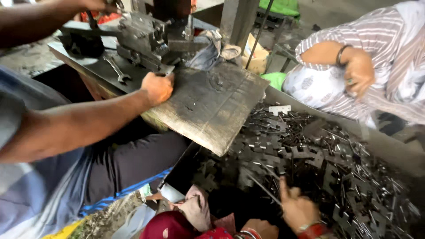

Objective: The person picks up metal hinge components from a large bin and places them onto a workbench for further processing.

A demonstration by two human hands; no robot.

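Note:
My right hand rests on a dark worn wooden board, its fingers curled against the foot of a grey metal press tool. Whether it pinches a small piece there is hidden by the fingers. My left hand is at the top edge, mostly cut off, and closed around a black handle beside the press. A spanner lies on the bench just left of my right hand.
A big heap of dark cross-shaped metal cut-outs and strips fills a tray at the lower right. Another person's hand with red bangles reaches into it. A person in a striped garment sits at the far right. A grey rag lies behind the press.

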